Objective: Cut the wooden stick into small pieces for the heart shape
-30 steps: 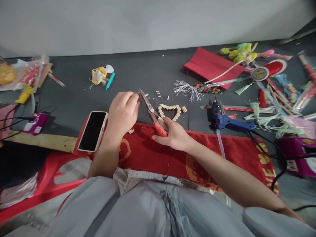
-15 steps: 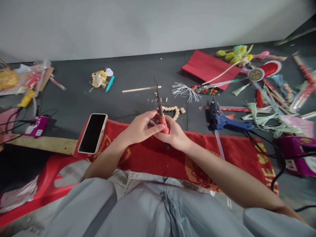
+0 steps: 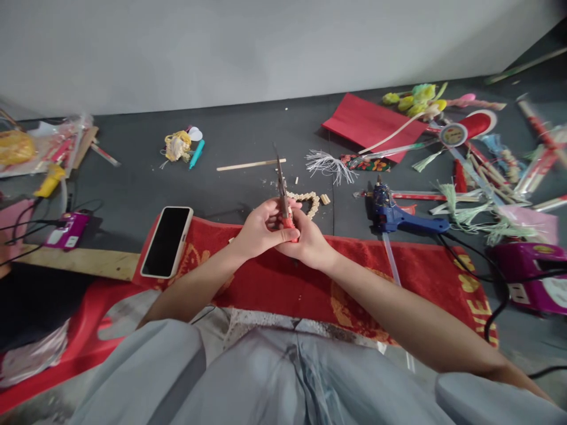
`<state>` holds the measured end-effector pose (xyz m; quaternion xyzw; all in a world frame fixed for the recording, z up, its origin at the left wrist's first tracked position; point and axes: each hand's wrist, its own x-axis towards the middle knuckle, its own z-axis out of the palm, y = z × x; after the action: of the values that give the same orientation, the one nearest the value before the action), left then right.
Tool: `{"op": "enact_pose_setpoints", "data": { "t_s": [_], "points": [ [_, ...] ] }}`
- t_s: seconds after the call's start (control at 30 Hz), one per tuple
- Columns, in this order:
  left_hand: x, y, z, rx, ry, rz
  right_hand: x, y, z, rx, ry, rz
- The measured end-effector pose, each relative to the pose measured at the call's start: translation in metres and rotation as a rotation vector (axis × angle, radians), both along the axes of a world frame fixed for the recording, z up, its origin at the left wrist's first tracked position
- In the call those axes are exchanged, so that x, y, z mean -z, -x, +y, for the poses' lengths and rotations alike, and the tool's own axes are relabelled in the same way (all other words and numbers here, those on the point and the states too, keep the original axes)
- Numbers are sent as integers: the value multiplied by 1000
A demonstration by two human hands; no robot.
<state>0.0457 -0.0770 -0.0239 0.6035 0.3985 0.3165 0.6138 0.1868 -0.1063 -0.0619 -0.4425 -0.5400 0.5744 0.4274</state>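
Note:
Both of my hands meet above the near edge of the dark table, around a pair of red-handled scissors [image 3: 282, 188] whose metal blades point away from me. My left hand [image 3: 262, 229] is closed, its thumb lying across the red handle. Wrapped round the handle from the other side is my right hand [image 3: 310, 239]; the fingers hide most of the grip. Just beyond them lies a curved outline of short pale wooden pieces [image 3: 313, 203], partly covered by the hands. A thin wooden stick [image 3: 248, 166] rests behind the blades, with small cut bits near it.
A red towel [image 3: 266, 283] covers the table's front edge, with a phone [image 3: 166, 242] at its left. To the right are a blue glue gun [image 3: 390, 212], white threads [image 3: 330, 166], red paper [image 3: 372, 127] and a red spool [image 3: 481, 125]. A teal pen [image 3: 196, 154] lies back left.
The scissors have tilted slightly and drawn a little toward me, with both hands closer together around the handle. The view has shifted slightly; the things on the table lie as before.

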Motion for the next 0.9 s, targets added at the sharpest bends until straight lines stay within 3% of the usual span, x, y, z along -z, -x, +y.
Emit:
{"op": "enact_pose_setpoints", "data": {
  "t_s": [0.5, 0.67, 0.8, 0.9],
  "points": [
    [2, -1, -4, -33, 35, -25, -9, 1, -3, 44, 4, -89],
    [1, 0, -1, 24, -22, 1, -16, -4, -2, 26, 2, -184],
    [1, 5, 2, 76, -200, 49, -22, -5, -4, 33, -15, -192],
    [-1, 13, 2, -32, -507, 109, -27, -5, -5, 78, 10, -251]
  ]
}}
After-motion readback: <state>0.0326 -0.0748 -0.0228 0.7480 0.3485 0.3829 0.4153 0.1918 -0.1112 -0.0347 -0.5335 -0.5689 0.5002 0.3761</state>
